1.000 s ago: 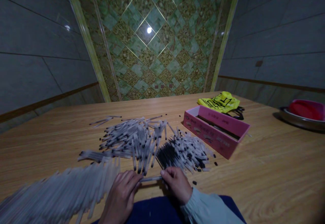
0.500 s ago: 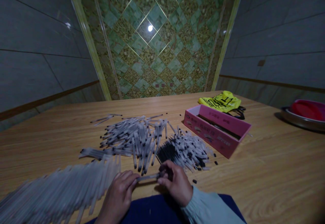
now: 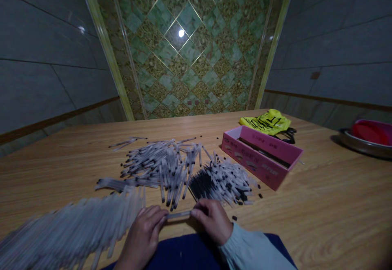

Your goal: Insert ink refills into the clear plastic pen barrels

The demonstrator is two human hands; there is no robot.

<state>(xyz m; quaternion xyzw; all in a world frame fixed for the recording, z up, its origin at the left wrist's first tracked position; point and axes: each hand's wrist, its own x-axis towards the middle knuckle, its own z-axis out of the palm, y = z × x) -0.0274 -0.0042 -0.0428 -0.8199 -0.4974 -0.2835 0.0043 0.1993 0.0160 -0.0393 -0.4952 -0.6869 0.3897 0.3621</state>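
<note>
A clear pen barrel (image 3: 179, 215) spans the gap between my hands, level above the table's near edge. My left hand (image 3: 147, 226) is closed around its left end. The fingertips of my right hand (image 3: 213, 219) pinch the right end, and whatever small part they may cover is hidden. Just beyond my right hand lies a heap of short whitish pieces (image 3: 234, 178) beside a cluster of thin black pieces (image 3: 202, 183). Beyond my left hand spreads a pile of clear barrels with dark ends (image 3: 150, 164). More clear barrels (image 3: 70, 229) lie in rows at the lower left.
A pink open box (image 3: 254, 161) stands to the right of the heaps, with a yellow printed bag (image 3: 266, 122) behind it. At the far right is a metal tray (image 3: 364, 147) holding a red item. Small black plugs (image 3: 234, 218) lie scattered on the wooden table (image 3: 324, 204).
The fingers of my right hand have closed in on the barrel's right end, and the hand sits slightly lower. My left hand stays in place with the barrel.
</note>
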